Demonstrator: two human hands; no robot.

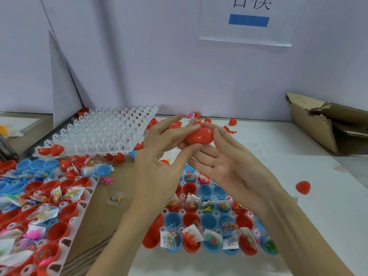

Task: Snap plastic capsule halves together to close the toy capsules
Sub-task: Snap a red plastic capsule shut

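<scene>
Red capsule (199, 136) held above table (318, 216), between both hands, its two halves hinged open side by side. Left hand (159, 156) pinching it, fingertips on top, thumb beneath. Right hand (225, 162) palm-up, capsule cradled on curled fingers. Beneath hands: white tray (199, 220) of red and blue open halves, many holding small toy packets. Second filled tray (39, 206) at left. Empty white tray (103, 132) behind it. Loose red half (302, 187) on table at right. Torn cardboard box (326, 124) far right.

wall sign (249, 18) cropped at top
</scene>
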